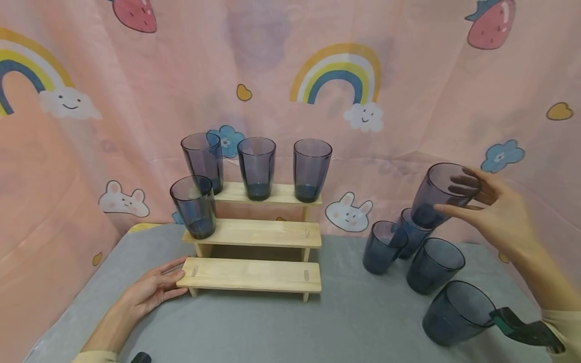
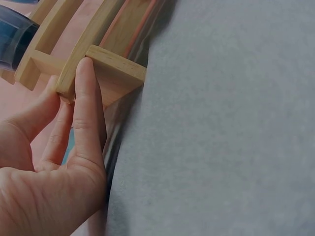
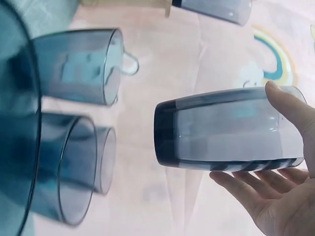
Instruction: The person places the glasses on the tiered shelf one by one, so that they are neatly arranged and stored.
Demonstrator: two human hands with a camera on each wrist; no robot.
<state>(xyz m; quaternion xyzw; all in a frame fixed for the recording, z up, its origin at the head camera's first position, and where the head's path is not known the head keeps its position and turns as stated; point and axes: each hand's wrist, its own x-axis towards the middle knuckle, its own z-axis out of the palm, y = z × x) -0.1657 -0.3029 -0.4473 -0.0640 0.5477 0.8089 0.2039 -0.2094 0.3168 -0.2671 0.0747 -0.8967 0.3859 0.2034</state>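
My right hand (image 1: 504,209) grips a blue-grey tinted drinking glass (image 3: 226,130) near its rim, thumb on one side and fingers on the other. In the head view this glass hangs above the standing glasses at the right, mouth up and slightly tilted. My left hand (image 1: 152,290) holds the left end of the lowest step of a three-step wooden stand (image 1: 254,275). Seen from the left wrist, the thumb and fingers lie on either side of that board's end (image 2: 74,73). Three glasses stand on the top step, among them a middle glass (image 1: 257,169); another glass (image 1: 193,207) stands at the middle step's left end.
Several similar glasses stand on the grey tabletop (image 1: 363,322) at the right, including a near glass (image 1: 458,315) and a farther glass (image 1: 383,249). A pink printed curtain (image 1: 272,25) hangs behind the table. A dark strap (image 1: 522,325) sits at my right wrist.
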